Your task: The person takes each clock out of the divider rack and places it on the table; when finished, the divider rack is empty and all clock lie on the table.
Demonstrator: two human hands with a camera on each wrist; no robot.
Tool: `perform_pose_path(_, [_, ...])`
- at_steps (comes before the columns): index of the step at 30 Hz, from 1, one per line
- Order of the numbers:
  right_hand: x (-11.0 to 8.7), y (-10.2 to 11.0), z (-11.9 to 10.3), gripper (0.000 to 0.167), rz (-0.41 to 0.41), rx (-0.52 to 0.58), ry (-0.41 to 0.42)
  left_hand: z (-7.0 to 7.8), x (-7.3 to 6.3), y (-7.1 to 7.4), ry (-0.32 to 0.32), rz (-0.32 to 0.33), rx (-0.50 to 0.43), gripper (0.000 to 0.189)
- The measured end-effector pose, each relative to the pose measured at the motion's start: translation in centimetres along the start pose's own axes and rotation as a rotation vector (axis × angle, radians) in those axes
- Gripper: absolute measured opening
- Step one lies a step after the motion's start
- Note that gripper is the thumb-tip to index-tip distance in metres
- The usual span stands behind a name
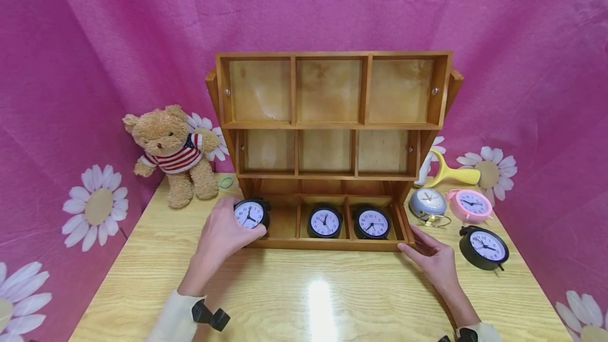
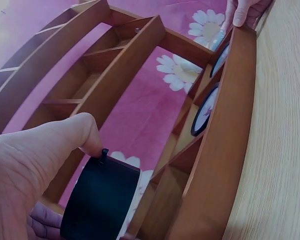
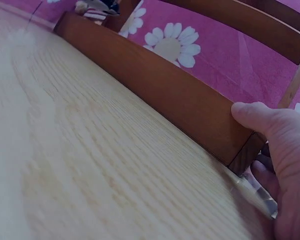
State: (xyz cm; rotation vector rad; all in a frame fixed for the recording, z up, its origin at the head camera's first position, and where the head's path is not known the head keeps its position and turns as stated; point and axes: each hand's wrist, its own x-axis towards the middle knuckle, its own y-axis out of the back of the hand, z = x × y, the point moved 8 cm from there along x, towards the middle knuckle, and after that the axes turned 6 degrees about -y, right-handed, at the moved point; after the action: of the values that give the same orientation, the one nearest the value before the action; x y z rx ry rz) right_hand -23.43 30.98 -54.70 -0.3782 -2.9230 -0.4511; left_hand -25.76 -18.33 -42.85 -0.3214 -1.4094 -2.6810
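My left hand [image 1: 227,229] grips a round black alarm clock [image 1: 250,214] at the left end of the wooden shelf's bottom row; in the left wrist view the clock's black back [image 2: 102,197] shows beside the thumb. The wooden shelf [image 1: 332,126] has three stepped rows of three compartments. Two more black alarm clocks sit in the bottom row, one in the middle compartment [image 1: 325,222] and one in the right [image 1: 372,223]. My right hand [image 1: 434,263] holds the shelf's front right corner, thumb on the front board [image 3: 164,92] and fingers around the side.
Right of the shelf stand a grey-blue clock [image 1: 427,202], a pink clock [image 1: 470,205] and another black alarm clock [image 1: 484,247]. Behind them lies a yellow-handled tool [image 1: 456,174]. A teddy bear [image 1: 173,154] sits at the back left, near a small green ring [image 1: 226,182].
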Motion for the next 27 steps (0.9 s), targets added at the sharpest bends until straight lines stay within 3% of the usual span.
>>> perform_pose_path(12, [-0.3,0.1,0.2,0.052,0.006,0.037,-0.005,-2.6,-2.0,3.4,0.059,-0.002,0.048,0.082])
perform_pose_path(21, [-0.3,-0.1,0.2,0.053,0.001,0.032,-0.014,-4.7,-1.9,5.6,0.087,-0.004,0.08,0.087])
perform_pose_path(27, [-0.3,-0.1,0.3,0.053,-0.003,0.057,-0.015,-6.3,-1.8,5.6,0.116,-0.015,0.083,0.087])
